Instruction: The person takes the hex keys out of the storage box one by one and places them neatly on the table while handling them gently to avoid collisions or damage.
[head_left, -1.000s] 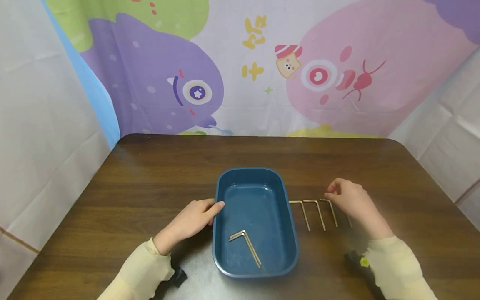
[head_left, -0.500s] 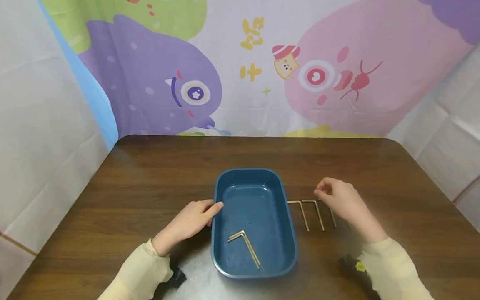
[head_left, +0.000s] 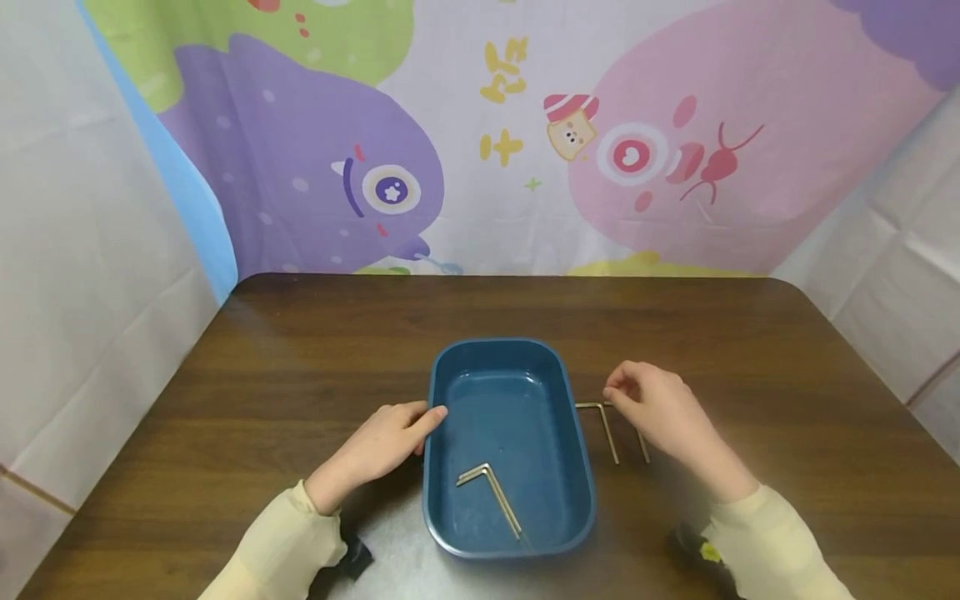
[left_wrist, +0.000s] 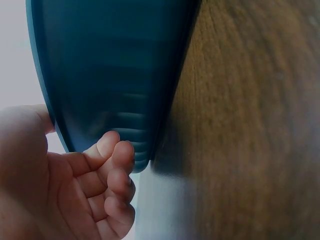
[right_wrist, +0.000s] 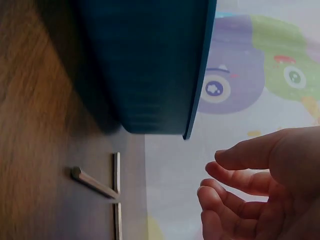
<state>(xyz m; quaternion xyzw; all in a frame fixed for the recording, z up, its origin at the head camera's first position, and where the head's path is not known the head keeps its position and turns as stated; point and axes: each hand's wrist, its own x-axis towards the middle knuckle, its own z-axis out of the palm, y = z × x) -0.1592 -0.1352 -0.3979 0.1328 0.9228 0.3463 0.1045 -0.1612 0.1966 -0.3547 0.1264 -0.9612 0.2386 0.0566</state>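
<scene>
A blue plastic tray [head_left: 512,417] sits on the table, with two L-shaped hex keys [head_left: 498,498] lying together in its near part. My left hand [head_left: 382,442] grips the tray's left side, thumb over the rim and curled fingers against the outer wall, as the left wrist view shows. My right hand [head_left: 652,408] hovers to the right of the tray, fingers loosely curled, over more hex keys [head_left: 609,435] lying on the table. Nothing shows between its fingers in the right wrist view, where a hex key [right_wrist: 95,184] lies below. The hand hides some keys from the head view.
The dark wooden table [head_left: 300,367] ends at a cartoon-print cloth [head_left: 465,225] behind. Pale cloth walls [head_left: 97,208] stand to the left and right. Black wrist gear [head_left: 356,557] shows under the left sleeve.
My right hand has moved left along the row of hex keys, closer to the tray. My left hand and the tray stay in place.
</scene>
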